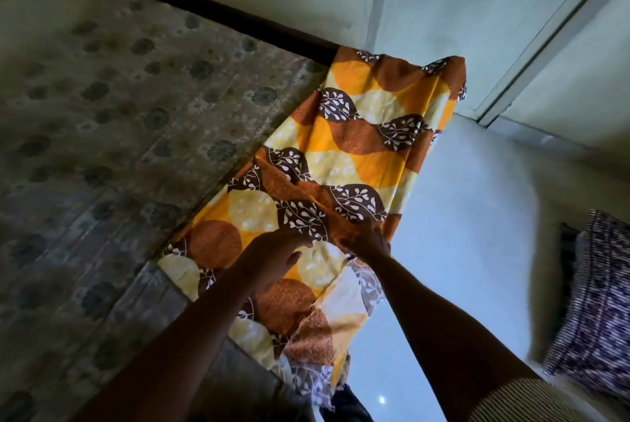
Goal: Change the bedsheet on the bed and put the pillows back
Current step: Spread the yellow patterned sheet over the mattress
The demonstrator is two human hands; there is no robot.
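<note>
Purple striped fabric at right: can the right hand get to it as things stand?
Probably yes, once freed. The right hand grips the orange sheet; only bare floor lies between it and the purple striped fabric.

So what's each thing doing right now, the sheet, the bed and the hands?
orange sheet: folded narrow, lying along the mattress edge, far end draped over the bed corner
mattress: mostly bare
left hand: on the sheet, grip unclear
right hand: gripping a fold of the sheet
striped pillow: off the bed
</note>
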